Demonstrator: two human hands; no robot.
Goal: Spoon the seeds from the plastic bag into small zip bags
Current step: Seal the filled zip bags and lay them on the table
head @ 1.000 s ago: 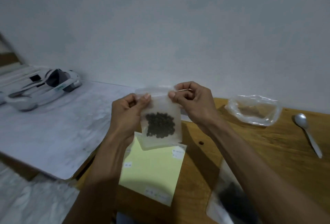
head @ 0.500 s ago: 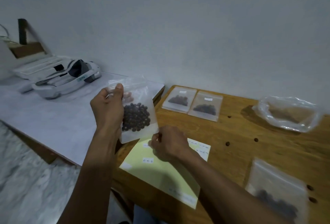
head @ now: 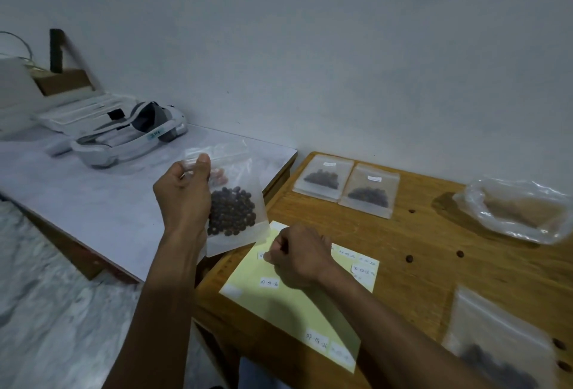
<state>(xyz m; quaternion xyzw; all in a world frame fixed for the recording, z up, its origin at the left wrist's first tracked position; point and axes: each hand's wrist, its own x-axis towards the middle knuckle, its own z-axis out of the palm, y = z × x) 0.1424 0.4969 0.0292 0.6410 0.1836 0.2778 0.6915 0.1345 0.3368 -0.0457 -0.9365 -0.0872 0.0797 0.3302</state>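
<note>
My left hand (head: 183,199) holds a small zip bag (head: 235,208) of dark round seeds upright by its top left corner, above the table's left edge. My right hand (head: 299,256) rests on a yellow label sheet (head: 279,298), its fingertips pinched at a small white label near the sheet's upper left. Two filled zip bags (head: 345,188) lie flat side by side at the back of the wooden table (head: 434,267). The large clear plastic bag (head: 514,210) sits at the far right, nearly flat. Another bag with dark seeds (head: 499,348) lies at the lower right.
A white board-topped surface (head: 102,202) adjoins the table on the left and carries a white headset (head: 130,134) and a case behind it. A few loose dark seeds (head: 410,259) lie scattered on the wood. A plain wall closes off the back.
My right hand let go of the zip bag's top and dropped to the label sheet. My left hand carried the bag leftward. The view swung left, so the spoon is out of sight.
</note>
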